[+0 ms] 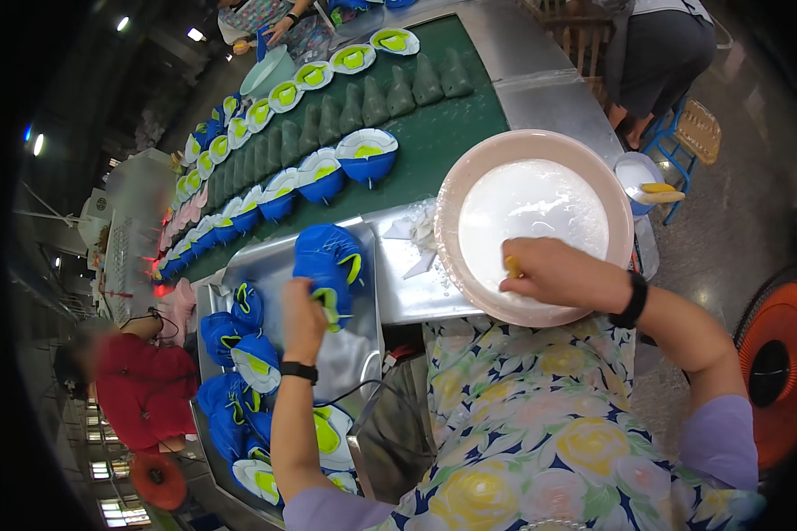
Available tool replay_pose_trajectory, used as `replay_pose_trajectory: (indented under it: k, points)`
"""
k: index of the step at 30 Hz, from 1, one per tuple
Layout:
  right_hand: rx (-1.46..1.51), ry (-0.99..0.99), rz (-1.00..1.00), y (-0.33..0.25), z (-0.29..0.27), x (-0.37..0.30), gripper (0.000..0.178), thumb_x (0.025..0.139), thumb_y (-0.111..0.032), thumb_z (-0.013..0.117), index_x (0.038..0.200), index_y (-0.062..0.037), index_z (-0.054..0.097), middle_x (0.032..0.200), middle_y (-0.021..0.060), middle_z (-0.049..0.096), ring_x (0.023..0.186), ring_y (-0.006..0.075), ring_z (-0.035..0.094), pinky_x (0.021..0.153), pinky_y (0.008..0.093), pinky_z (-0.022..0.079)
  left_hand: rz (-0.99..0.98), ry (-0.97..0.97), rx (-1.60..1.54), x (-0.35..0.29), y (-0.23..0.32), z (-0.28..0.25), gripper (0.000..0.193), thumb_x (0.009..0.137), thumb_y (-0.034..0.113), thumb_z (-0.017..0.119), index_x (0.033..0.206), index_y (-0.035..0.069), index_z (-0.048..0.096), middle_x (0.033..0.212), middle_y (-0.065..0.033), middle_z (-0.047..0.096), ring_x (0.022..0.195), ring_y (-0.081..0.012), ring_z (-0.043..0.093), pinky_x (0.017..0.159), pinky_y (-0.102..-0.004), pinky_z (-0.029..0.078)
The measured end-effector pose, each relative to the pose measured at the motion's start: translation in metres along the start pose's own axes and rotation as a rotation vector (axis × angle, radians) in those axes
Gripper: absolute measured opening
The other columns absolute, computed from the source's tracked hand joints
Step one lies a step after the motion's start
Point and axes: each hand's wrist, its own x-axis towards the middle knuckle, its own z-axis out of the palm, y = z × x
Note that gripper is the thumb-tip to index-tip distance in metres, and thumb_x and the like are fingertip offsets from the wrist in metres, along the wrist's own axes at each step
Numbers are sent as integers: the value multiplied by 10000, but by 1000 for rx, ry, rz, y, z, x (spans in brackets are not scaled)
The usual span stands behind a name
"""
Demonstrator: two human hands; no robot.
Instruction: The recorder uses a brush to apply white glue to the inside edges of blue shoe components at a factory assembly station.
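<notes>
Left hand (pixel 305 317) raised in a closed grip; right hand (pixel 553 273) curled, reaching forward.

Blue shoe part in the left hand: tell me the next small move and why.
Probably lift the brush out of the pink basin and carry it to the blue shoe part. The right hand has the brush dipped in white liquid, and the left hand holds the part up, ready for coating.

Blue-and-lime shoe upper (pixel 329 270) held above the metal tray; pink basin (pixel 469 173) of white liquid.
</notes>
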Motion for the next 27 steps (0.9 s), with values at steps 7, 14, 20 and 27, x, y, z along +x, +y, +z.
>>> replay_pose_trajectory:
  k: [7, 14, 20, 27]
  points:
    - [56, 305, 72, 14, -49, -35, 198, 862, -158, 718, 868, -29, 567, 746, 113, 633, 665, 197, 617, 599, 306, 470, -468, 313, -1204, 19, -1, -110, 379, 972, 222, 515, 1312, 54, 506, 1182, -110, 630, 1067, -263, 632, 925, -393, 526]
    - [152, 545, -235, -6, -66, -7, 179, 881, -187, 694, 896, -27, 614, 736, 58, 641, 630, 169, 565, 596, 273, 447, -405, -125, -1437, 71, 112, -42, 508, 1000, 409, 445, 1377, 70, 480, 1279, -113, 606, 1120, -260, 623, 961, -435, 520]
    - [93, 600, -334, -13, -84, -6, 253, 864, -217, 709, 916, -28, 550, 705, 108, 641, 600, 223, 604, 575, 308, 464, -334, -296, -1542, 95, 175, -7, 498, 997, 397, 458, 1370, 69, 486, 1272, -109, 609, 1113, -254, 626, 957, -428, 522]
    - [163, 762, -42, -12, -80, -26, 336, 828, -244, 762, 792, 4, 537, 647, 123, 626, 551, 181, 611, 510, 288, 454, -360, -358, -1629, 89, 205, 15, 486, 993, 383, 473, 1362, 68, 493, 1263, -105, 613, 1106, -247, 629, 952, -420, 524]
